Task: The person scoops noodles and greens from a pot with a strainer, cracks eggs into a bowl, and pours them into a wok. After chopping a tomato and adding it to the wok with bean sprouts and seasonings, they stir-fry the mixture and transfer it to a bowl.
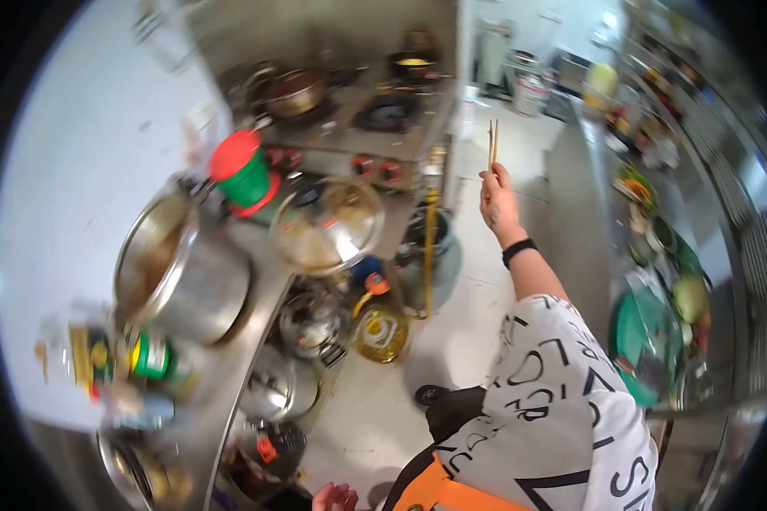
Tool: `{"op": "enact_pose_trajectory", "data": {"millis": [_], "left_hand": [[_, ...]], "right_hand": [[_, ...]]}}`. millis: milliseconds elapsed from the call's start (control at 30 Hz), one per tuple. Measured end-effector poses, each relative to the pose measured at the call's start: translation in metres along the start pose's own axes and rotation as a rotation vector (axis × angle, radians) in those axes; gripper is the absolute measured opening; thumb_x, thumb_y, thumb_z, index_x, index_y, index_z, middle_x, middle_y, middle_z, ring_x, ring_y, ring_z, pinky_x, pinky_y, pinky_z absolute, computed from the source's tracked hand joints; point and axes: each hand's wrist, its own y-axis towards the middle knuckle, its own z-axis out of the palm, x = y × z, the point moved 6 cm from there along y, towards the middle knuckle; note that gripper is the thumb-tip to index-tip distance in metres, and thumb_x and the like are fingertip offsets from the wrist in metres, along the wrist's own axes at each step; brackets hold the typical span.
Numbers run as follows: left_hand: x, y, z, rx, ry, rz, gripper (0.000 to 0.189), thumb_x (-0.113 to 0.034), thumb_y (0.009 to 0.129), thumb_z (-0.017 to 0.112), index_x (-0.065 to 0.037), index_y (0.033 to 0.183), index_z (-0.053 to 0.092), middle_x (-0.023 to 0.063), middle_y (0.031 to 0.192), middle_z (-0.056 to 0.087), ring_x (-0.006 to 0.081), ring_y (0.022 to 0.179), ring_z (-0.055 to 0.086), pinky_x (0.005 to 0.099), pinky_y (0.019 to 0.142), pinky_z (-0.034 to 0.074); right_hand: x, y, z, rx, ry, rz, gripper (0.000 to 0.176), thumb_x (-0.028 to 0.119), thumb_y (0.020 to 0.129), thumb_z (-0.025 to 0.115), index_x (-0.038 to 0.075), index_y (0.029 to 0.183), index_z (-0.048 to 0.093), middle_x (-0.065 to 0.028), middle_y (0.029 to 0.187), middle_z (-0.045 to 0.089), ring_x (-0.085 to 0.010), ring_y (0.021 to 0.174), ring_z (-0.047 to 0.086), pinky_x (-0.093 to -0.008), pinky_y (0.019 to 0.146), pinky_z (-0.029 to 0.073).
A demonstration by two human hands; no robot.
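My right hand (pixel 498 200) is stretched out ahead over the floor, its fingers closed around a pair of wooden chopsticks (pixel 493 143) that point away from me. A dark band is on that wrist. Low in the view, my left hand (pixel 334 497) shows only in part, near the lower edge, with its fingers curled; whether it holds anything is hidden. Left of my right arm, a glass lid (pixel 328 226) lies at the counter's end, beside a large steel pot (pixel 183 264).
A stove (pixel 341 111) with pans stands at the back left. A green container with a red lid (pixel 240 170) is beside it. Pots and an oil bottle (pixel 381 332) stand low at the left. Along the right runs a steel counter (pixel 584 213) with vegetables and a green basin (pixel 643 341).
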Motion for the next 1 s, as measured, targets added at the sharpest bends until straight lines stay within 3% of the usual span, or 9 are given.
{"op": "enact_pose_trajectory", "data": {"millis": [67, 267, 333, 367, 533, 800, 900, 933, 1000], "left_hand": [[0.025, 0.014, 0.008, -0.281, -1.019, -0.551, 0.036, -0.010, 0.086, 0.055, 0.004, 0.119, 0.046, 0.0127, 0.109, 0.056, 0.0271, 0.106, 0.052, 0.0380, 0.087, 0.045], [0.057, 0.054, 0.036, -0.048, -1.135, -0.602, 0.037, -0.005, 0.084, 0.056, 0.004, 0.119, 0.046, 0.0161, 0.116, 0.052, 0.0253, 0.107, 0.051, 0.0376, 0.088, 0.044], [0.056, 0.083, 0.058, 0.293, -0.241, -0.175, 0.040, -0.006, 0.084, 0.056, 0.004, 0.121, 0.045, 0.0174, 0.120, 0.050, 0.0246, 0.112, 0.048, 0.0358, 0.094, 0.039], [0.077, 0.097, 0.084, 0.185, -0.974, -0.541, 0.031, -0.011, 0.086, 0.053, -0.003, 0.116, 0.046, 0.0102, 0.101, 0.058, 0.0191, 0.089, 0.056, 0.0312, 0.081, 0.047], [0.037, 0.159, 0.134, 0.253, -1.069, -0.466, 0.026, -0.008, 0.088, 0.050, -0.002, 0.113, 0.048, 0.0105, 0.102, 0.058, 0.0196, 0.088, 0.057, 0.0305, 0.082, 0.047], [-0.007, 0.224, 0.241, 0.416, -0.863, -0.654, 0.024, -0.003, 0.087, 0.050, 0.002, 0.110, 0.050, 0.0151, 0.100, 0.059, 0.0223, 0.089, 0.060, 0.0344, 0.081, 0.049], [-0.018, 0.254, 0.289, 0.422, -0.774, -0.801, 0.025, -0.004, 0.088, 0.050, 0.004, 0.111, 0.049, 0.0164, 0.102, 0.058, 0.0228, 0.091, 0.059, 0.0334, 0.084, 0.049], [-0.025, 0.263, 0.302, 0.397, -0.781, -0.816, 0.025, -0.004, 0.088, 0.050, 0.004, 0.111, 0.049, 0.0164, 0.102, 0.058, 0.0228, 0.091, 0.059, 0.0334, 0.084, 0.049], [-0.041, 0.284, 0.335, 0.498, -0.831, -0.773, 0.023, -0.005, 0.087, 0.053, 0.003, 0.109, 0.050, 0.0140, 0.099, 0.061, 0.0198, 0.089, 0.061, 0.0302, 0.080, 0.050]], "right_hand": [[-0.060, -0.006, -0.029, 0.035, -0.186, 0.240, 0.023, 0.002, 0.078, 0.049, 0.004, 0.100, 0.053, -0.0234, 0.121, 0.044, -0.0399, 0.097, 0.053, -0.0412, 0.081, 0.047], [-0.170, -0.100, -0.158, -0.035, -0.415, 0.461, 0.014, 0.004, 0.081, 0.048, 0.006, 0.094, 0.049, -0.0208, 0.102, 0.048, -0.0406, 0.082, 0.053, -0.0440, 0.069, 0.046], [-0.193, -0.127, -0.192, 0.045, -0.419, 0.492, 0.014, 0.004, 0.080, 0.049, 0.005, 0.093, 0.049, -0.0203, 0.100, 0.048, -0.0404, 0.082, 0.053, -0.0439, 0.068, 0.046], [-0.198, -0.131, -0.212, 0.027, -0.443, 0.501, 0.014, 0.004, 0.080, 0.049, 0.005, 0.093, 0.049, -0.0203, 0.100, 0.048, -0.0404, 0.082, 0.053, -0.0439, 0.068, 0.046], [-0.235, -0.132, -0.239, 0.024, -0.572, 0.554, 0.016, 0.005, 0.079, 0.051, 0.003, 0.095, 0.048, -0.0199, 0.101, 0.047, -0.0386, 0.080, 0.054, -0.0419, 0.069, 0.047], [-0.437, -0.185, -0.183, -0.437, 0.562, 1.317, 0.029, 0.035, 0.092, 0.039, 0.012, 0.109, 0.041, -0.0069, 0.077, 0.050, -0.0183, 0.065, 0.049, -0.0326, 0.054, 0.040], [-0.558, -0.202, -0.172, 0.345, -0.899, 0.993, 0.030, 0.027, 0.089, 0.043, 0.008, 0.112, 0.042, -0.0135, 0.104, 0.051, -0.0265, 0.097, 0.052, -0.0373, 0.080, 0.045], [-0.531, -0.185, -0.191, 0.006, -0.466, 1.367, 0.030, 0.024, 0.088, 0.045, 0.006, 0.112, 0.043, -0.0130, 0.108, 0.049, -0.0272, 0.101, 0.050, -0.0382, 0.082, 0.045], [-0.648, -0.237, -0.162, 0.739, -1.107, 0.996, 0.034, 0.019, 0.085, 0.050, 0.004, 0.115, 0.043, -0.0163, 0.116, 0.045, -0.0353, 0.109, 0.045, -0.0410, 0.089, 0.042]]}}
